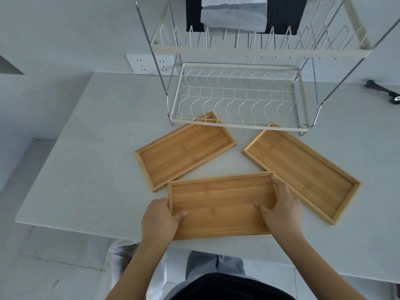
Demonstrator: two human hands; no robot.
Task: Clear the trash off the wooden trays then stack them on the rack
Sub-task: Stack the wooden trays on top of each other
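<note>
Three bare wooden trays lie on the white table [86, 169]. The near tray [218, 202] sits at the table's front edge, its far corners overlapping the other two. My left hand [160, 217] grips its left end, thumb inside the rim. My right hand [281, 208] grips its right end, thumb on the floor of the tray. The left tray [184, 152] lies angled, its far corner under the rack. The right tray [303, 169] lies angled toward the right. The white two-tier wire rack [238, 124] stands behind them with nothing on it. No trash shows on any tray.
A white bag [121, 254] sits on the floor below the table's front edge, left of my legs. A black tool [383, 92] lies at the far right of the table. A wall socket [149, 63] is behind the rack's left leg.
</note>
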